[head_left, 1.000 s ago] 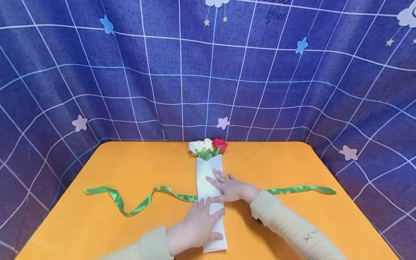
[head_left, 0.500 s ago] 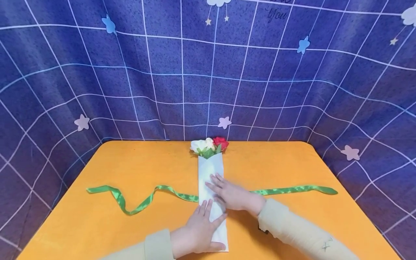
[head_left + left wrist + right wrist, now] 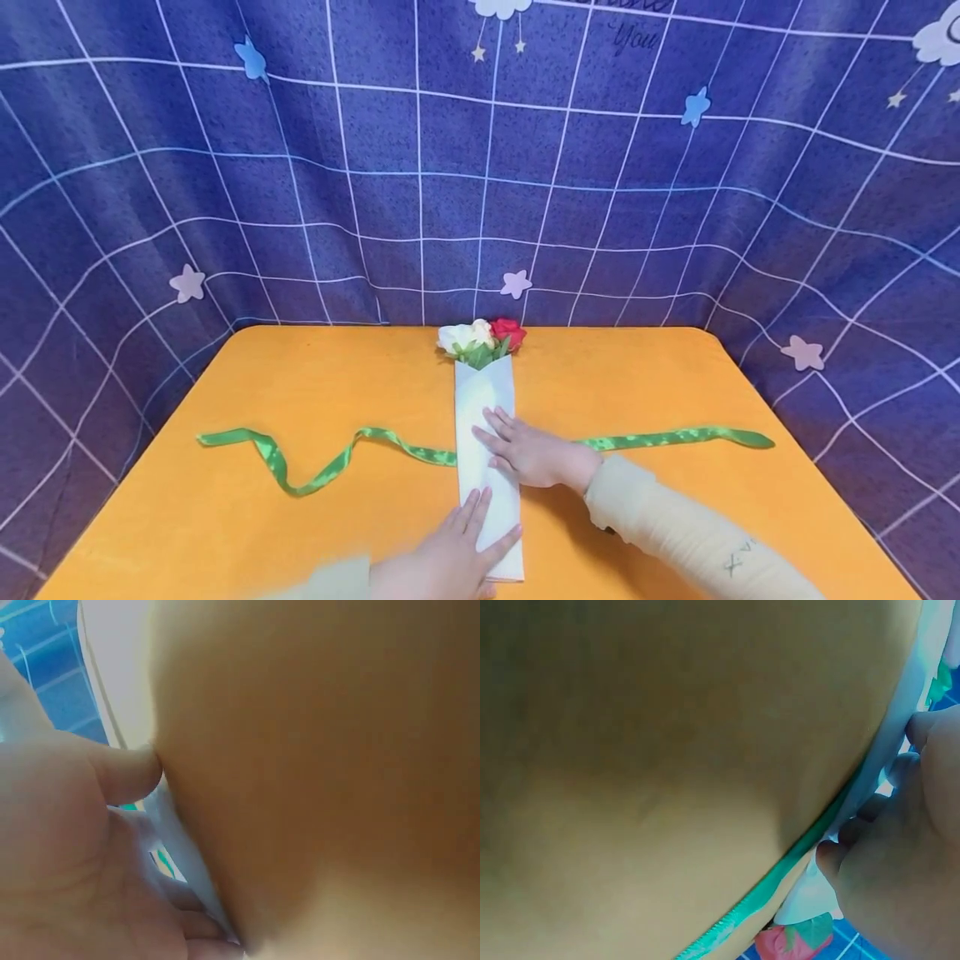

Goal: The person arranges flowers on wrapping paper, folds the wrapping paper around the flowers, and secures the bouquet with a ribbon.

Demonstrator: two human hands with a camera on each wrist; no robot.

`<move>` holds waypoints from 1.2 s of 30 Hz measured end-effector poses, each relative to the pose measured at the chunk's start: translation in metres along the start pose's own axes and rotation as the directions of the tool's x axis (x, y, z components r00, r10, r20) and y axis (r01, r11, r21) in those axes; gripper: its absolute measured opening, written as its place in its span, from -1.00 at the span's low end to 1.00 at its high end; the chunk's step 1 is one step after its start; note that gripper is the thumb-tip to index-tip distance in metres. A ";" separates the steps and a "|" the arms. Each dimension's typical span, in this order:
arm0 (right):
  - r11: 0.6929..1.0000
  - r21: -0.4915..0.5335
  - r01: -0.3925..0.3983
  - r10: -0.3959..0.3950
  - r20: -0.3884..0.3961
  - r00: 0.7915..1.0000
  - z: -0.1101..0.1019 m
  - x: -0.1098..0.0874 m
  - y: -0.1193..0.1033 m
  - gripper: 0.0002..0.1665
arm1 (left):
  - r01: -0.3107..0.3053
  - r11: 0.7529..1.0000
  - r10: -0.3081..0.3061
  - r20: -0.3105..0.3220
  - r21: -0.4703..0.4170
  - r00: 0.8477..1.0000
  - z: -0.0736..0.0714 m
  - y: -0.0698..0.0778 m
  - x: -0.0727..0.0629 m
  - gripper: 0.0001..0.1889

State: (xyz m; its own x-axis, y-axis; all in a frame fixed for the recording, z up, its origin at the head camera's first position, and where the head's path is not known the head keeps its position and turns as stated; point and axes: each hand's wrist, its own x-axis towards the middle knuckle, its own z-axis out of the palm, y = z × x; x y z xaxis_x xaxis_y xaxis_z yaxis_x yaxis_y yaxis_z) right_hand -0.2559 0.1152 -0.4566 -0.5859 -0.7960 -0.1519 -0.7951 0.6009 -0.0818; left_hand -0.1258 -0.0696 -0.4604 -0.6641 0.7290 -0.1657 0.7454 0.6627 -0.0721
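A bouquet wrapped in white paper (image 3: 480, 492) lies lengthwise on the orange table, its flowers pointing away from me. White, cream and red roses (image 3: 507, 333) with green leaves stick out of the far end. My right hand (image 3: 532, 454) rests on the middle of the wrap with fingers spread. Lower down, my left hand (image 3: 442, 558) lies with straight fingers over the near part, thumb by the bottom end. A green satin ribbon (image 3: 322, 479) passes beneath the wrap and comes out on both sides. In the right wrist view the ribbon (image 3: 757, 896) runs up to the paper's edge.
The orange tabletop (image 3: 360, 375) spreads out around the bouquet. Behind and at both sides hangs a blue curtain (image 3: 600, 208) with white grid lines, stars and clouds. The ribbon's right end (image 3: 750, 438) lies flat toward the table's right side.
My left hand has slid down the wrap toward its near end. The right hand has shifted slightly down and stays on the paper. Bouquet and ribbon keep their places.
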 end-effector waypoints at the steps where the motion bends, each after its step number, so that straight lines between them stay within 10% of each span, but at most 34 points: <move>1: 1.000 -0.002 0.001 -0.001 -0.010 1.000 0.001 0.000 -0.001 -0.35 | -0.012 1.000 0.012 -0.005 -0.008 1.000 0.001 0.000 -0.003 -0.34; 9: 0.996 -0.079 0.032 -0.042 -0.126 0.991 0.000 -0.019 -0.023 -0.33 | -0.039 0.993 0.042 0.028 -0.111 0.999 -0.005 -0.003 -0.008 -0.26; 16: 0.999 -0.014 0.033 -0.034 -0.091 0.995 0.005 -0.033 -0.037 -0.40 | -0.043 0.990 0.052 0.059 -0.135 0.997 -0.008 -0.004 -0.008 -0.22; 22: 0.998 -0.021 0.051 -0.053 -0.097 0.994 0.009 -0.031 -0.032 -0.41 | -0.152 0.944 0.176 0.056 -0.293 0.983 -0.005 -0.018 -0.016 -0.33; 29: 0.995 -0.056 0.084 -0.089 -0.083 0.993 0.009 -0.030 -0.033 -0.38 | -0.268 0.946 0.274 0.008 -0.185 0.962 -0.001 -0.026 -0.036 -0.34; 36: 0.998 -0.032 0.046 -0.045 0.034 0.998 0.007 -0.052 -0.046 -0.20 | -0.250 0.935 0.267 0.033 -0.252 0.963 0.000 -0.024 -0.034 -0.35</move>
State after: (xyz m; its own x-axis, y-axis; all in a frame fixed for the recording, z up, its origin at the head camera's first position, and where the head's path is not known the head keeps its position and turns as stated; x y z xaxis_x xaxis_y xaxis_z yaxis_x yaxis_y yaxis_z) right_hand -0.1876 0.1296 -0.4518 -0.5438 -0.8193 -0.1819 -0.8259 0.5609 -0.0571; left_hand -0.1205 -0.1103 -0.4525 -0.4388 0.8733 -0.2118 0.8488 0.4802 0.2214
